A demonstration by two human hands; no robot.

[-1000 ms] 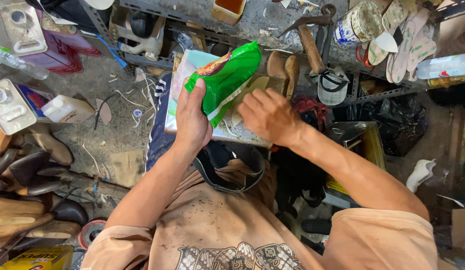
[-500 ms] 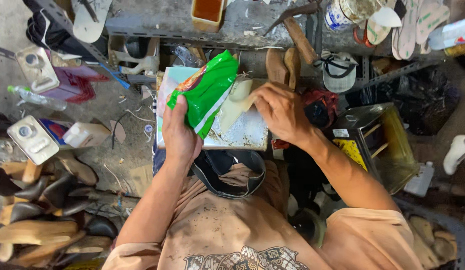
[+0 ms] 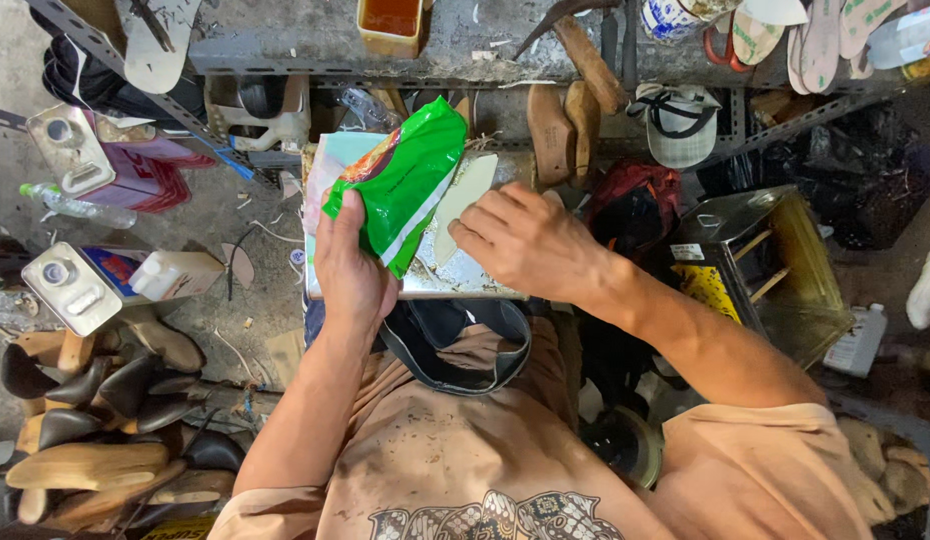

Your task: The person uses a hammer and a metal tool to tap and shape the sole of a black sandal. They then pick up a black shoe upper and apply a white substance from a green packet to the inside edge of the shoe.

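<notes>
We hold one green plastic packet point(image 3: 405, 180) in our left hand point(image 3: 353, 270), the grip clamped on its lower end, so that it lies tilted over the left part of the metal work slab point(image 3: 465, 280) on our lap. Just right of the packet, one pale shoe insole point(image 3: 463, 200) lies flat on the slab, and our right hand point(image 3: 525, 240) rests there with its fingertips pressing the insole's lower half, its grip closed on nothing. We judge that the packet could slide out of our one-handed hold, since its film looks slick, or the insole could shift if the fingers ease. Beyond the slab, above the packet, two wooden shoe lasts point(image 3: 560, 125) stand below the bench point(image 3: 315, 45); left of it, two square metal cans point(image 3: 70, 285) lie on the floor.
</notes>
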